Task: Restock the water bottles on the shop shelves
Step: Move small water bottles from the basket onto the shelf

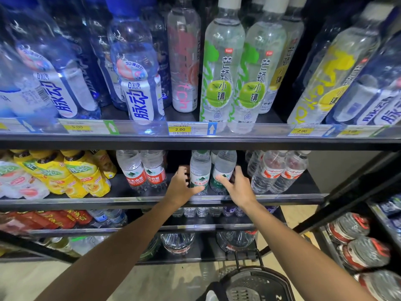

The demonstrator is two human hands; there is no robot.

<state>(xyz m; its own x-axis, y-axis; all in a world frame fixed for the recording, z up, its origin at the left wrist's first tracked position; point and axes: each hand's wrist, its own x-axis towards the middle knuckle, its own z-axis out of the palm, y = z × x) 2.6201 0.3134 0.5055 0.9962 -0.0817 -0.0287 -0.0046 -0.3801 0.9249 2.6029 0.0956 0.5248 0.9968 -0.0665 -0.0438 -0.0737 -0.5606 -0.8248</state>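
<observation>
Nearest, the left hand (181, 185) curls its fingers (182, 170) round one green-labelled water bottle (200, 170). The right hand (235, 186) pinches its neighbour (224, 168). Both bottles stand upright at the middle shelf (282, 197) front, the empty depth behind them.

we cannot see the fingertips of the left hand (181, 183), which slip behind the left green-label bottle (200, 170). the right hand (234, 185) covers the lower part of the right green-label bottle (223, 168). both bottles lose their caps behind the upper shelf edge (195, 142), as do the red-label bottles (143, 170) beside them. the small print on the price tag (180, 129) is too fine to read (only "2.00" comes through). the tags toward the right (355, 131) are blurred. the basket (256, 283) is cut off by the bottom edge, and the blue bottles at far left (26, 79) by the side edge.
</observation>
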